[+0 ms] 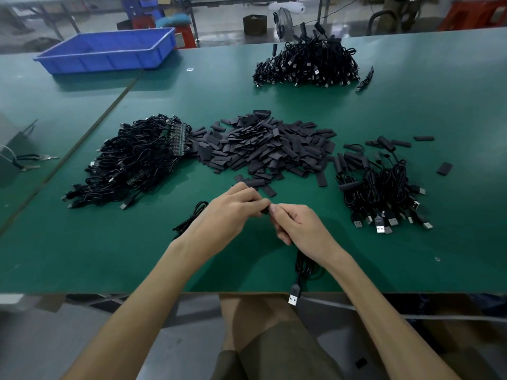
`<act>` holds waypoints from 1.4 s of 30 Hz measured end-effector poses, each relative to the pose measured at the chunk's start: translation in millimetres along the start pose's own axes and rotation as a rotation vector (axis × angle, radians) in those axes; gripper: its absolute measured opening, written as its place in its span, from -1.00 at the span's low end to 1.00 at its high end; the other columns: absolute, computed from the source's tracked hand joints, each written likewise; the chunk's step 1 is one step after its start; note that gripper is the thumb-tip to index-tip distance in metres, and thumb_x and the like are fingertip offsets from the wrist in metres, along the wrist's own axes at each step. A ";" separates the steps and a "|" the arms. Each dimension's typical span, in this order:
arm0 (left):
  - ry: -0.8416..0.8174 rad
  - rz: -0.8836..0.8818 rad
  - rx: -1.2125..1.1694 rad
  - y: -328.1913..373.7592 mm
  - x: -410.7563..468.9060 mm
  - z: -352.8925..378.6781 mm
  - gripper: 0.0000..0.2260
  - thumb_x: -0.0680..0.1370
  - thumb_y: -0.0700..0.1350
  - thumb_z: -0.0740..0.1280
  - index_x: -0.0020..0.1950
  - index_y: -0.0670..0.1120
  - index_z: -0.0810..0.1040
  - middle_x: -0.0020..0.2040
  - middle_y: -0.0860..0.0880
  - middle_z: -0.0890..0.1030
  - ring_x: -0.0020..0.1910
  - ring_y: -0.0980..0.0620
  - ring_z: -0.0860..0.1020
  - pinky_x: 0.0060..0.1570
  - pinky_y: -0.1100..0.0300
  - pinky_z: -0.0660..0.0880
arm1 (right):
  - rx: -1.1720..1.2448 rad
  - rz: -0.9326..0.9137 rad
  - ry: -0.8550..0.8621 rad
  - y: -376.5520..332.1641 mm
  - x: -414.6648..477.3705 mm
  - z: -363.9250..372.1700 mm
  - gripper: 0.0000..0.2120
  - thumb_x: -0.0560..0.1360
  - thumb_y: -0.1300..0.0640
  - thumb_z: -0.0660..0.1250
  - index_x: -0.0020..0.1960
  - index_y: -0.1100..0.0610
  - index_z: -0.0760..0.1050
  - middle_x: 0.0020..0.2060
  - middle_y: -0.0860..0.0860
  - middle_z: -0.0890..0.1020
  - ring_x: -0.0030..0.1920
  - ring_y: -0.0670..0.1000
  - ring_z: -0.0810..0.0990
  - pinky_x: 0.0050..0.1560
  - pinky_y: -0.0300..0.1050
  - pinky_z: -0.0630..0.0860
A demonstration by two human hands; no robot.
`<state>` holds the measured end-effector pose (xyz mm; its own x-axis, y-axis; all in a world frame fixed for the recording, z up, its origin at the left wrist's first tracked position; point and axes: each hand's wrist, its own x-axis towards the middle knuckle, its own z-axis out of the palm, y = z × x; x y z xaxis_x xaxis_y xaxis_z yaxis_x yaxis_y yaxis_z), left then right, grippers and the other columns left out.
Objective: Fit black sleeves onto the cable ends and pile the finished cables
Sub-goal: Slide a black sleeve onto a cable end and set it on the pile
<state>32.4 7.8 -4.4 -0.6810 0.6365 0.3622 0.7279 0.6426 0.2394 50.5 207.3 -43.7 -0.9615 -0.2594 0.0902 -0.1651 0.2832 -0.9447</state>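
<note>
Nearest of all, on the side of the sleeve heap (263, 149) facing the person, a USB plug (293, 297) hangs over the edge of the bench (109, 256). It is the free end of the cable (301, 266) being worked, left to dangle so that it stays clear of the fingers.

Just short of the heap, the two hands meet fingertip to fingertip. The right hand (296, 223) has its grip curled tight round the cable's other end, presenting it. The left hand (233, 212) pinches a black sleeve (265, 211) in its grip and holds it end-on to that cable. This looks like the sliding-on step, though how far the sleeve has gone on is hidden by the fingers.

The heap sits within easy reach, so that a fresh sleeve can be taken without leaning.

To the left of the heap, touching it, lie the bare cables (131, 163), their small boards uncovered. This is probably the stock waiting. To its right, a little apart, is the finished pile (384, 187), with sleeved ends showing on top.

Beyond the heap and well apart sits a far pile (307, 67) of cables. A blue tray (109, 50) stands far off to the left.
</note>
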 end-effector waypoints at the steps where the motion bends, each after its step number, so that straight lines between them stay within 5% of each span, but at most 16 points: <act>1: -0.013 0.005 0.011 1.8 1.2 -0.4 -0.73 0.54 -0.39 0.41 0.20 -0.16 0.64 0.00 -0.03 0.59 0.00 -0.07 0.50 -0.09 0.01 0.57 | 0.008 0.000 -0.001 0.2 0.1 -0.3 -0.54 0.73 0.01 0.18 -0.35 -0.03 0.39 -0.53 -0.07 0.46 -0.47 -0.05 0.41 -0.29 -0.09 0.37; 12: -0.110 0.045 0.081 5.4 5.0 -4.8 -0.66 0.52 -0.49 0.31 0.21 -0.22 0.62 -0.01 -0.09 0.56 -0.01 -0.10 0.48 0.00 0.08 0.50 | -0.007 -0.015 -0.044 2.8 0.8 -1.8 -0.53 0.71 -0.07 0.15 -0.38 -0.03 0.36 -0.54 -0.06 0.47 -0.47 -0.06 0.42 -0.24 -0.07 0.38; 24: -0.045 -0.002 0.017 11.4 -2.9 3.5 -0.78 0.55 -0.44 0.34 0.13 -0.21 0.61 -0.03 -0.08 0.56 -0.05 -0.06 0.45 -0.01 0.06 0.53 | -0.031 -0.018 -0.021 1.8 -1.1 0.0 -0.51 0.73 -0.08 0.15 -0.37 -0.07 0.40 -0.55 -0.04 0.49 -0.48 -0.10 0.44 -0.21 -0.11 0.40; 42: 0.013 -0.040 -0.104 10.9 -1.0 0.7 -0.68 0.54 -0.52 0.26 0.16 -0.25 0.63 -0.05 -0.12 0.58 -0.06 -0.12 0.46 -0.03 -0.03 0.57 | 0.092 0.011 -0.016 2.8 0.0 3.4 -0.43 0.62 -0.34 0.17 -0.38 0.01 0.49 -0.52 0.08 0.57 -0.49 -0.01 0.52 -0.33 -0.25 0.38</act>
<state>41.0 14.4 -2.8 -0.7094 0.6051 0.3614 0.7046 0.6193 0.3464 50.8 204.9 -47.4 -0.9594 -0.2720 0.0750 -0.1327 0.2001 -0.9708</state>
